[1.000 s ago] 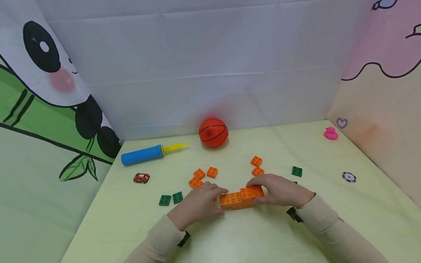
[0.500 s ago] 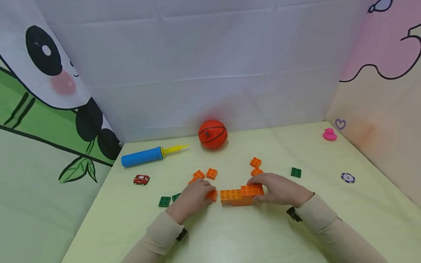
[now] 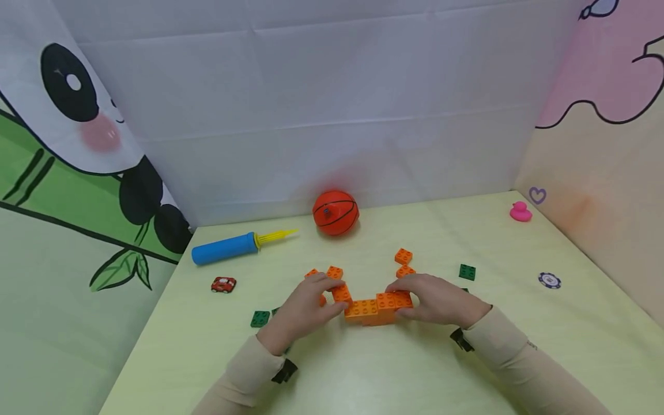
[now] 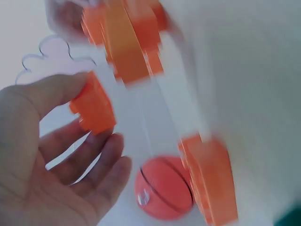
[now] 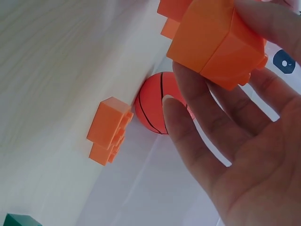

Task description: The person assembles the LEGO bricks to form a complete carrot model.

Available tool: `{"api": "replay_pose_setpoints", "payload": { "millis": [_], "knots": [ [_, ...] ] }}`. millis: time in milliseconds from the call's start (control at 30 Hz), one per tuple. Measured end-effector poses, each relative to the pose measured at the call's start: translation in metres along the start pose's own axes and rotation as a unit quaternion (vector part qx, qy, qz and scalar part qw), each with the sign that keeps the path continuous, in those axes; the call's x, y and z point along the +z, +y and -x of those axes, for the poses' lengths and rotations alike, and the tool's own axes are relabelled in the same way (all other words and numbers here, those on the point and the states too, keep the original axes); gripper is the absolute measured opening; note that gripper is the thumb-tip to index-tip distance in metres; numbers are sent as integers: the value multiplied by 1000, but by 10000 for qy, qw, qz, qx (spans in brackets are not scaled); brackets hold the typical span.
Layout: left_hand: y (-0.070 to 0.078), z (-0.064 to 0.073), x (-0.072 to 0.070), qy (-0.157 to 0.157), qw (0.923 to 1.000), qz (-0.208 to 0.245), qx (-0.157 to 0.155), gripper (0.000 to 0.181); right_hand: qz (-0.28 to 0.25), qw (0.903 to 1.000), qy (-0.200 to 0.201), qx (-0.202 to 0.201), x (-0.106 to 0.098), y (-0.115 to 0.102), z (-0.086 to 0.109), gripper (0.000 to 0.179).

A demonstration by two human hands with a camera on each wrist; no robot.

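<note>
We see the orange stack (image 3: 370, 311) near the middle of the bench (image 3: 384, 374), its long axis running left to right, roughly parallel to the back edge. We cannot tell whether its underside touches the surface. Our right hand (image 3: 438, 301) grips its right end between thumb and fingers. Our left hand (image 3: 298, 308) pinches a single orange brick (image 3: 342, 294), the fingers (image 4: 112, 148) narrowed on its sides. From those fingers the stack lies to the right and slightly toward us, so its left end is nearer our left hand; the left wrist view shows a small gap between brick and stack.

Farther out, loose orange bricks (image 3: 335, 272) sit beyond our left hand, and two more (image 3: 403, 256) behind our right. Green bricks (image 3: 260, 319) lie toward the left edge, another green brick (image 3: 467, 272) toward the right. The ball (image 3: 335, 212) stands by the back edge, the pump (image 3: 225, 248) near the back left corner, the car (image 3: 223, 284) by the left edge, the duck (image 3: 520, 211) at the back right corner, the chip (image 3: 549, 280) near the right edge.
</note>
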State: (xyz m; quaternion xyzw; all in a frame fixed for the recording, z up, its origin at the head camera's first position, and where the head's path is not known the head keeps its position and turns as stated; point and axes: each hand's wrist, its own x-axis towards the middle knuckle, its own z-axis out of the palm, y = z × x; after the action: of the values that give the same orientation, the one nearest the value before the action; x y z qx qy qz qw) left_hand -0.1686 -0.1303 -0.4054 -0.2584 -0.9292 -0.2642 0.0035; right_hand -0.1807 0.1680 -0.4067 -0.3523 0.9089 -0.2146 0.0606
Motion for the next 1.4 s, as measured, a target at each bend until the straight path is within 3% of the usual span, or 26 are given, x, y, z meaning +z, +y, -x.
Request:
{"api": "replay_pose_setpoints", "payload": {
  "millis": [67, 267, 800, 1400],
  "knots": [
    [10, -2, 3, -25, 9998, 206, 77, 42, -43, 10000, -3, 48, 0, -1, -1, 39],
    [25, -9, 14, -327, 9988, 84, 361, 40, -154, 9998, -21, 101, 1, -3, -1, 39],
    [24, -15, 25, -857, 9958, 290, 156, 44, -224, 9997, -1, -32, 2, -4, -1, 38],
    [20, -16, 26, -598, 9958, 597, 355, 43, -398, 9992, 10, -80, 3, -3, -1, 37]
  ]
}}
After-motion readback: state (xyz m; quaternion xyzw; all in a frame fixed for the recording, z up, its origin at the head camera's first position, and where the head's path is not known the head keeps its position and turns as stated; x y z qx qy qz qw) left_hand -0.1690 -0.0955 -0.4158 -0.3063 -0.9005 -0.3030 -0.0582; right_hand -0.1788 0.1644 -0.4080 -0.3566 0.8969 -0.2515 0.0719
